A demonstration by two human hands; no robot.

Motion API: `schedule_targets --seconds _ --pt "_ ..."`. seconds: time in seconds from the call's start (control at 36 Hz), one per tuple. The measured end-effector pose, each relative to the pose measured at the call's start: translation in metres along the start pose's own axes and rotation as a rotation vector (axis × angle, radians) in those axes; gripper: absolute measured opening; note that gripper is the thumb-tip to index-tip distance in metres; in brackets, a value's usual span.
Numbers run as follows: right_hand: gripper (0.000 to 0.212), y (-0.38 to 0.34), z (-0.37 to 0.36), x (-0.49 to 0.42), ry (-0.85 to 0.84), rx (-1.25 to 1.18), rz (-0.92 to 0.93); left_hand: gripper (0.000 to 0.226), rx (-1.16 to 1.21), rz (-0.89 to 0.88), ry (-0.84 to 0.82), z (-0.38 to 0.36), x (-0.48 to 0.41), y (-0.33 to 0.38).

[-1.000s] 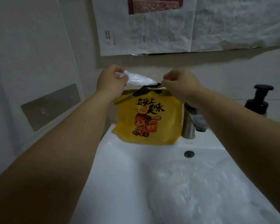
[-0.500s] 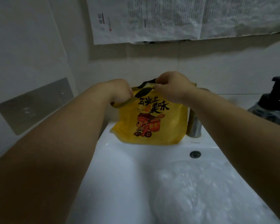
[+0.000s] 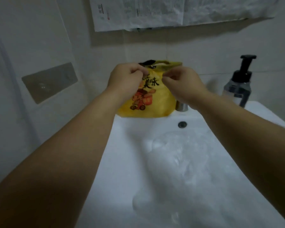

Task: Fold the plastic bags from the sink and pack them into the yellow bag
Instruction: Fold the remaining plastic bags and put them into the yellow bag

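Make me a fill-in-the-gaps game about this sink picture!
1. The left hand and the right hand both pinch the yellow bag near its ___.
2. The clear plastic bags lie ___ the sink.
3. The soap bottle has a ___ pump.
4. The soap bottle stands on the person's ___ side.
Missing words: top; in; black; right.

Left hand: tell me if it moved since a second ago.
Yes. The left hand has dropped from above the mouth of the yellow bag to its printed front.
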State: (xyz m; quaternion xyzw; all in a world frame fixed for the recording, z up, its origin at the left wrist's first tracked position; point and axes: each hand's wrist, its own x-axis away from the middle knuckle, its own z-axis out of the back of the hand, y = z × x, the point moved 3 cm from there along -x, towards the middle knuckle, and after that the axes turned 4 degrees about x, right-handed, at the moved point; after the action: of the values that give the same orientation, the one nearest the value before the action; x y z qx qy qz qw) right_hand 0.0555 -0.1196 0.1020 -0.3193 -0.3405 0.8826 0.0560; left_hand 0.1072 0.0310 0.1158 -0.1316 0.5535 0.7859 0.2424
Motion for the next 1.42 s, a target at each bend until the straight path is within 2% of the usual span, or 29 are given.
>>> schedule_targets --seconds 0.14,0.19,0.28,0.36,0.42,0.44,0.5,0.53,0.56,0.61,0.67,0.69,0.75,0.81,0.86,0.92,0.97,1.03,1.08,1.17,1.25,1.33,1.42 --pt "0.022 0.029 0.009 0.065 -0.102 0.002 -0.045 0.031 0.027 0.049 -0.102 -0.039 0.062 -0.013" --pt "0.021 0.043 0.01 0.091 -0.178 0.057 -0.064 0.026 -0.04 0.095 -0.21 -0.056 0.087 -0.022" --pt "0.023 0.064 0.008 0.126 -0.348 0.135 -0.14 0.013 -0.222 0.254 -0.524 -0.077 0.129 -0.034" --pt "0.023 0.079 0.003 0.162 -0.675 0.105 -0.347 0.049 -0.484 0.488 -0.911 -0.087 0.171 -0.047" --pt "0.036 0.085 0.002 0.184 -0.979 0.092 -0.5 0.063 -0.577 0.601 -1.096 -0.087 0.193 -0.049" --pt "0.045 0.086 0.002 0.193 -1.119 0.106 -0.544 0.059 -0.595 0.62 -1.151 -0.086 0.2 -0.049" --pt "0.059 0.086 0.003 0.204 -1.311 0.151 -0.57 0.026 -0.562 0.601 -1.205 -0.085 0.205 -0.052" --pt "0.061 0.085 0.003 0.207 -1.357 0.176 -0.564 0.011 -0.536 0.572 -1.204 -0.084 0.205 -0.052" --pt "0.059 0.086 0.003 0.21 -1.369 0.195 -0.552 0.006 -0.506 0.544 -1.187 -0.084 0.206 -0.053" --pt "0.039 0.09 0.001 0.209 -1.289 0.202 -0.505 0.006 -0.426 0.496 -1.061 -0.084 0.203 -0.053" --pt "0.014 0.094 0.002 0.2 -1.098 0.113 -0.482 0.01 -0.223 0.457 -0.822 -0.082 0.195 -0.049" --pt "0.011 0.096 0.004 0.194 -0.972 0.006 -0.5 0.011 -0.068 0.47 -0.688 -0.08 0.19 -0.047" --pt "0.015 0.1 0.011 0.18 -0.725 -0.286 -0.567 0.02 0.206 0.509 -0.459 -0.078 0.176 -0.044" --pt "0.021 0.1 0.017 0.169 -0.536 -0.565 -0.632 0.026 0.392 0.522 -0.298 -0.079 0.161 -0.043" --pt "0.03 0.098 0.023 0.161 -0.388 -0.712 -0.665 0.024 0.525 0.526 -0.165 -0.081 0.15 -0.042" --pt "0.029 0.098 0.026 0.156 -0.317 -0.699 -0.655 0.021 0.552 0.509 -0.073 -0.086 0.141 -0.042" --pt "0.042 0.098 0.026 0.152 -0.413 -0.739 -0.618 0.024 0.539 0.495 -0.011 -0.091 0.135 -0.046" --pt "0.053 0.097 0.023 0.151 -0.577 -0.786 -0.588 0.024 0.589 0.522 0.025 -0.096 0.131 -0.052" --pt "0.043 0.098 0.02 0.151 -0.626 -0.703 -0.565 0.025 0.602 0.547 0.041 -0.098 0.129 -0.061" --pt "0.016 0.1 0.021 0.144 -0.444 -0.674 -0.561 0.042 0.572 0.557 0.055 -0.096 0.126 -0.063" --pt "0.017 0.103 0.027 0.138 -0.263 -0.932 -0.674 0.058 0.456 0.424 0.065 -0.094 0.125 -0.056" --pt "0.012 0.106 0.031 0.136 -0.166 -1.022 -0.724 0.059 0.349 0.277 -0.089 -0.099 0.132 -0.048" --pt "0.026 0.101 0.029 0.138 -0.25 -1.077 -0.694 0.049 0.32 0.297 -0.31 -0.108 0.142 -0.045"
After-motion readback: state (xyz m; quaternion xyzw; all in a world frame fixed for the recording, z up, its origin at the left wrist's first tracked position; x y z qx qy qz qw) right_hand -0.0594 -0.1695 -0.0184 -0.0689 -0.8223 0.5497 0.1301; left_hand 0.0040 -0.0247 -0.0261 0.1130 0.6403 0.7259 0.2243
